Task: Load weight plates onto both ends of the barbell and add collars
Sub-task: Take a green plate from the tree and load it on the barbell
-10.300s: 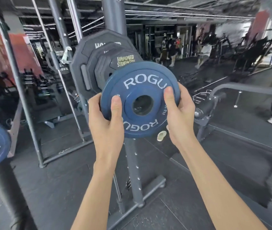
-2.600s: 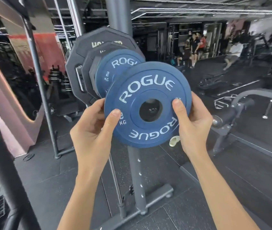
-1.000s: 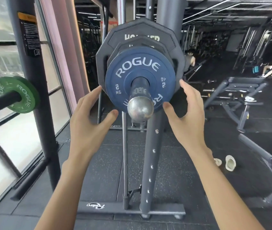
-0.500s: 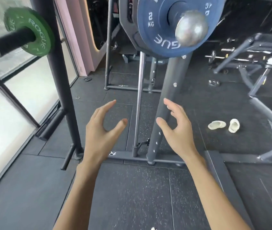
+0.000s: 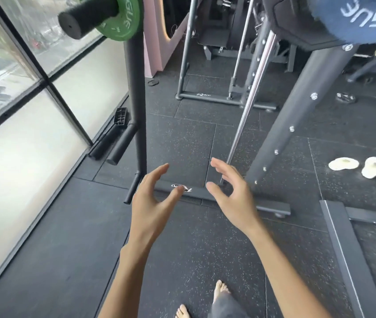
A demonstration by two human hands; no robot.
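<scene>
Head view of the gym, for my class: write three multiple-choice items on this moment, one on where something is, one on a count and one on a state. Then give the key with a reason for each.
1. Where is the green plate?
A. leaning on a wall
B. on a black peg at upper left, by the window
C. lying on a bench

2. How many pale slippers lie on the floor at right?
A. two
B. one
C. four

3. What state are the left hand and right hand in?
A. both hold a collar
B. one holds a bar
C. both open, holding nothing

Key:
1 B: the peg passes through the plate's hole, close to the glass.
2 A: a pair lies side by side.
3 C: the fingers are spread above the floor with nothing in them.
</scene>
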